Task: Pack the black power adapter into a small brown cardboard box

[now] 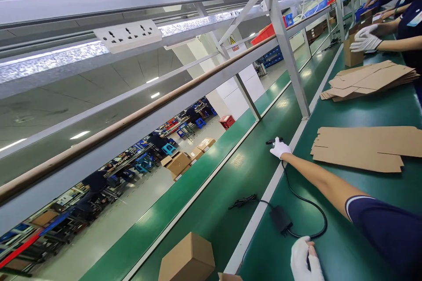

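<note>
The right hand (280, 147), in a white glove, is stretched out across the green table (362, 210) and closed around the far end of a thin black power cable (305, 200), with the black plug tip (270, 142) poking out just past the fingers at the white strip (263, 204) that edges the table. From that hand the cable runs back toward the person, curves round in a loop and joins a black rectangular power adapter brick (281, 219) lying on the table beside the white strip. A second lead leaves the brick, crosses the strip and ends in a small bundled coil of black wire (243, 202) on the green conveyor belt (211, 210).

The left hand (306, 260), also gloved in white, sits low in the view near the looped part of the cable; it appears curled around a dark piece of cable (how firm the hold is I cannot tell).

A flat stack of folded brown cardboard blanks (365, 148) lies on the table just beyond the right forearm, and a second, fanned stack (369, 80) lies farther along. A closed brown cardboard box (187, 260) rests on the conveyor belt near the bottom edge. At the far right a co-worker's white-gloved hands (365, 39) rest near a small upright carton (352, 55).
</note>
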Motion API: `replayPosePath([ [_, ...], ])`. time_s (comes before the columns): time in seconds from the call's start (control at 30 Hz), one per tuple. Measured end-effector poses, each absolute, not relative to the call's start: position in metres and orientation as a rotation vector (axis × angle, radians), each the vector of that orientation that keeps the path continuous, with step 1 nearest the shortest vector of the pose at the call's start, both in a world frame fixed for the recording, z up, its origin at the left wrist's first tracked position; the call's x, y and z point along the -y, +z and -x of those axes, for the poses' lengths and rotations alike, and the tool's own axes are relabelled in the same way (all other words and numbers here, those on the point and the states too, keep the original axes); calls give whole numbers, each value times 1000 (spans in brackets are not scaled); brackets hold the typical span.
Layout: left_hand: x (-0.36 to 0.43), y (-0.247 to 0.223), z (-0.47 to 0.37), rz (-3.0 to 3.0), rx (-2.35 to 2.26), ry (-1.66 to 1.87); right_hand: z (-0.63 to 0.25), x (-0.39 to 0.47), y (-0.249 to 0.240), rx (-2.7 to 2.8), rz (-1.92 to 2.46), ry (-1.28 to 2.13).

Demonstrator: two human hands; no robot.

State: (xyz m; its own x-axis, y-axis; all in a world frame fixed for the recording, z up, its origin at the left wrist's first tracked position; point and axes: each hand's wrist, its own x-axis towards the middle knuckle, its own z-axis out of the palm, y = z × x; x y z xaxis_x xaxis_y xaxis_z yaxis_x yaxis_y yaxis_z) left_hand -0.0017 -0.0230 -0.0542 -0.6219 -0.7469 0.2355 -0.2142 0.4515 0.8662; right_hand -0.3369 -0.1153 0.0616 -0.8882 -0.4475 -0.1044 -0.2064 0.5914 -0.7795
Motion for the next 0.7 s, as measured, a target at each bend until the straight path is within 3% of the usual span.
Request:
replayPosePath([
  [0.23, 29, 1, -6, -983, 1617, -1373, 272, 69, 77, -1865, 923, -1496],
  [0.4, 18, 59, 1, -629, 1359, -1572, 188, 2, 116, -1222, 1426, -1465],
  [0.53, 1, 81, -7, -637, 1236, -1331, 131, -41, 140, -1218, 1594, -1293],
  [0.63, -10, 99, -27, -749, 1132, -1076, 102, -53, 130, -1223, 1659, -1481],
  [0.7, -14, 118, -40, -769, 1112, -981, 89, -54, 118, -1056, 1690, -1417],
])
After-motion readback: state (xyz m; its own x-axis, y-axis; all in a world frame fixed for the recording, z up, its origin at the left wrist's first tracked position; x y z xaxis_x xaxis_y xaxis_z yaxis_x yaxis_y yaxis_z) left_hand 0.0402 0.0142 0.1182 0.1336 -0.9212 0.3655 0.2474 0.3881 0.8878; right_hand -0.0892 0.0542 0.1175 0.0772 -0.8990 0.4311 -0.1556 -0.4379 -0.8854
